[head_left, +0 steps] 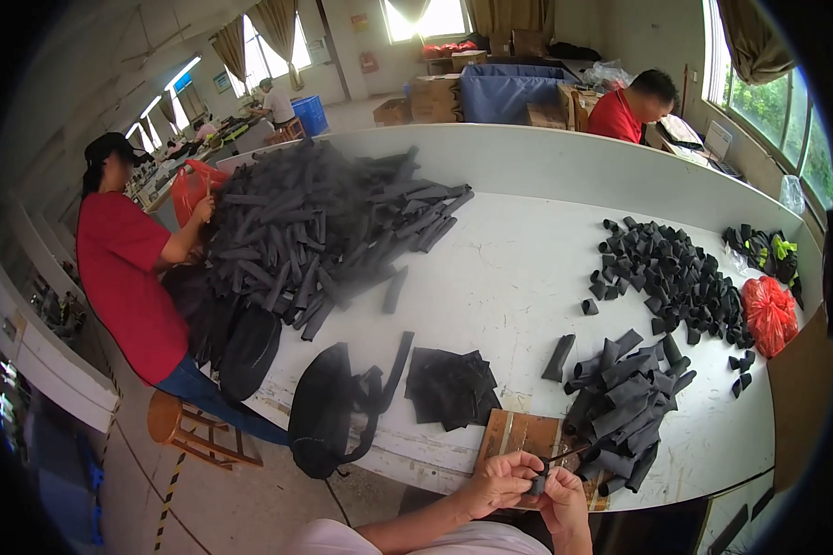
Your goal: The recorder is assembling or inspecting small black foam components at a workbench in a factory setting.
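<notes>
My left hand (502,487) and my right hand (563,502) meet at the near edge of the table. Both are closed, with fingertips pinching a small dark grey fabric piece (538,485) between them. A thin dark rod (569,453) sticks out just above the fingers; whether a hand holds it I cannot tell. Beneath and beyond my hands lies a worn wooden board (518,433). Right beside it is a pile of dark fabric tubes (629,402). Left of the board sits a stack of flat black fabric pieces (449,387).
A black bag with a strap (322,412) lies at the front left. A big heap of long dark tubes (296,222) covers the far left, where a person in red (130,250) stands. Short rolled pieces (685,282) and a red plastic bag (769,314) lie right.
</notes>
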A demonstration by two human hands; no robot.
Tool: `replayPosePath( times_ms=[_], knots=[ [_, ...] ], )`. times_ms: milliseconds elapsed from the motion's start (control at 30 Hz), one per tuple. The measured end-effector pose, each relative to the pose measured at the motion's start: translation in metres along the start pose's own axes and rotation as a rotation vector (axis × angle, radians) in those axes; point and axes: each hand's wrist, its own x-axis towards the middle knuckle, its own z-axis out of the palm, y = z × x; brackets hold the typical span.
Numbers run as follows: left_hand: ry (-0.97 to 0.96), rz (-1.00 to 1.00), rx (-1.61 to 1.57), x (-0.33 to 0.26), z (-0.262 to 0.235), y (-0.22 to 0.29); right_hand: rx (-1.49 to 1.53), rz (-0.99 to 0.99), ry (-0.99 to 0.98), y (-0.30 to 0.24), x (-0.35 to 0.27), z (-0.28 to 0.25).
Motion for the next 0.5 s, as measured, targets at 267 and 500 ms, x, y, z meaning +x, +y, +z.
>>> replayPosePath(
  times_ms=[267, 500],
  knots=[
    [0.072, 0.251, 0.555, -0.004, 0.027, -0.009, -0.431, -0.489, -0.038, -0.033, -0.012, 0.026],
    [0.149, 0.426, 0.433, 0.011, 0.055, 0.012, -0.924, -0.654, 0.116, -0.072, -0.017, 0.057]
  ],
)
